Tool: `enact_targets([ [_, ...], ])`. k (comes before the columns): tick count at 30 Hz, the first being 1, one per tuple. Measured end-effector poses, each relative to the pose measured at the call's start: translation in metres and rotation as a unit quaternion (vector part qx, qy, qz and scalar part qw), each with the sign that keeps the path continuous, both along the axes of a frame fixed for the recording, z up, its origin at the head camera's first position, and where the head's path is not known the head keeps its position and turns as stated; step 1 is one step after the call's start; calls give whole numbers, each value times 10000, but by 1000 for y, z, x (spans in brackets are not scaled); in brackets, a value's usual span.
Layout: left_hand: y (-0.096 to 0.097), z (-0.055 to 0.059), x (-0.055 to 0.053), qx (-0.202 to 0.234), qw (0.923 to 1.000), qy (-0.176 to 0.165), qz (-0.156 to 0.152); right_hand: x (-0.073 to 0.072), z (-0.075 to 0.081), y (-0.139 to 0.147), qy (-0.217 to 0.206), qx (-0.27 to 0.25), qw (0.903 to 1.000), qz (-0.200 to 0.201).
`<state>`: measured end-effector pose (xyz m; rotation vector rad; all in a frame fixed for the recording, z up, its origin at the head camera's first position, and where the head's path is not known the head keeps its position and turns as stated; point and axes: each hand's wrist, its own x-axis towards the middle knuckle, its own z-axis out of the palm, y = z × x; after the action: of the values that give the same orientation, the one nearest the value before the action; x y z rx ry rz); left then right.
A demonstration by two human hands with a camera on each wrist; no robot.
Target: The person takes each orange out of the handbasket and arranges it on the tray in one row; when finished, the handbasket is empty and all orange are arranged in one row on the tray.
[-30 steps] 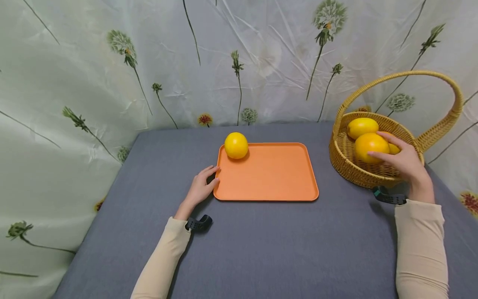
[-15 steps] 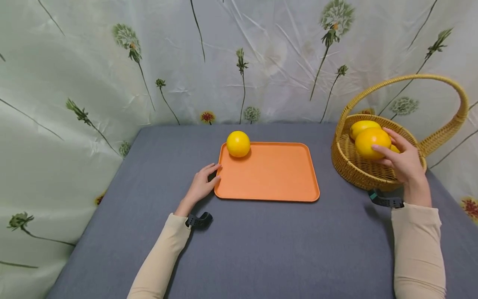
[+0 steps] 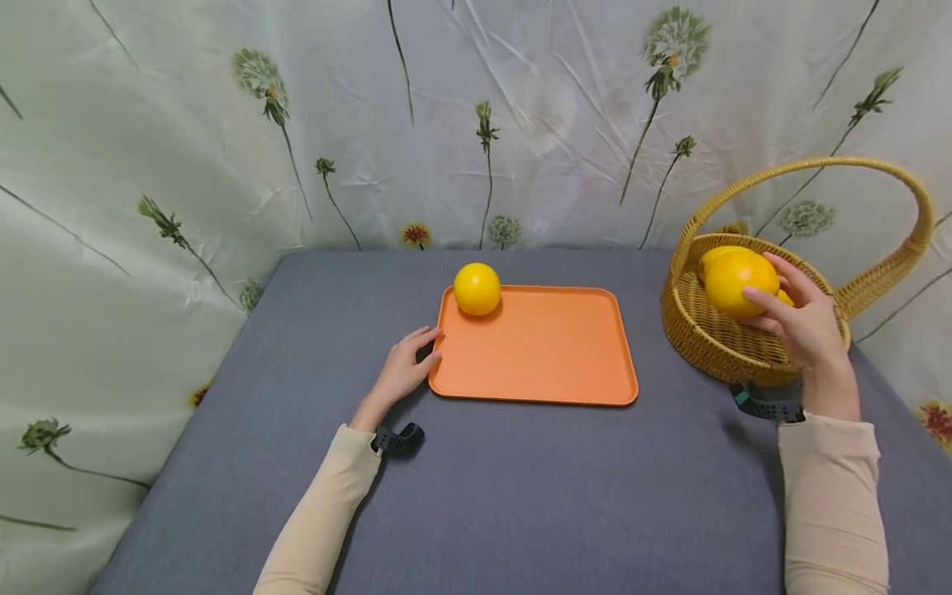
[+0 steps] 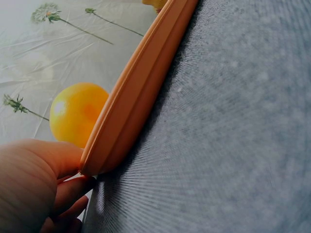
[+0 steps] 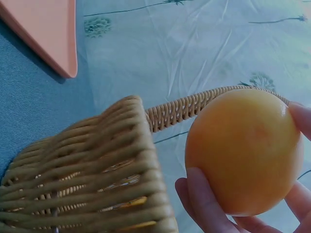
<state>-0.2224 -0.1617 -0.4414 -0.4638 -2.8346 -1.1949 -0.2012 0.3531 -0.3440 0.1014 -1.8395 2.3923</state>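
Right of the orange tray (image 3: 535, 355), near it on the grey cloth (image 3: 535, 496), stands the wicker basket (image 3: 699, 347), handle upright. Right hand (image 3: 806, 322) over the basket; its thumb and fingers are spread wide round the large yellow-orange fruit (image 3: 732, 283), holding it from the side. Judgement: the wide span suits a round, smooth body, with thumb and fingers on differing sides to stop it slipping or rolling. Wrist view shows this fruit out past the basket rim; whether it touches the yellow fruit (image 3: 711, 254) behind it cannot be told. A further bit of yellow fruit (image 3: 785, 297) shows beside the fingers, mostly hidden.

On the tray, at its far left corner: one round yellow fruit (image 3: 478, 289). Raised rim probably keeps it from rolling off. Left hand (image 3: 402, 368) at the tray's left edge, thumb and forefinger apart and loose, tips touching the rim; likely steadying it. Any hold underneath: cannot tell.
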Motion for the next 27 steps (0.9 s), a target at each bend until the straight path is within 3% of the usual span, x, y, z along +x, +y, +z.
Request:
enact_targets([
  [8,2,1,-1,-32,10000,22,-3,3,-1,-9,115,207,9997,-106],
  [27,1,0,1,81,10000,-45,-11,-3,10,-55,456,371,9973,445],
])
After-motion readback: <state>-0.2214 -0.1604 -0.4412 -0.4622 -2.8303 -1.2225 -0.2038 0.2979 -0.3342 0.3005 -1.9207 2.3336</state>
